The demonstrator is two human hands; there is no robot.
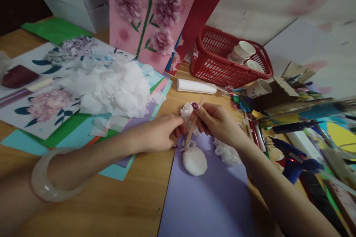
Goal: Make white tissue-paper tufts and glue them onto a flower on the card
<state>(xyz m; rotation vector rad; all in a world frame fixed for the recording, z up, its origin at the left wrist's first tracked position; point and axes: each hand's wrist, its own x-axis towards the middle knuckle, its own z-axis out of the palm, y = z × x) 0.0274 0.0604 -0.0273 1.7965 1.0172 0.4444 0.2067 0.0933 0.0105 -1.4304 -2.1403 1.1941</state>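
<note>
My right hand (213,120) is closed on a thin wooden stick (192,129), which slants down to a small piece of white tissue by a round white pad (195,160). The pad rests on a purple sheet (205,200). Left of the stick is my left hand (169,131), its fingers bent together near the tissue; what they hold, if anything, is hidden. White tissue flowers lie around: one (187,111) behind my hands, and another (227,152) under my right forearm.
A heap of white tissue pieces (119,87) covers coloured paper at the left. Behind are a pink flower picture (133,40), a white roll (196,86) and a red basket (219,71) with paper cups. A blue glue gun (296,159) and pens lie at the right.
</note>
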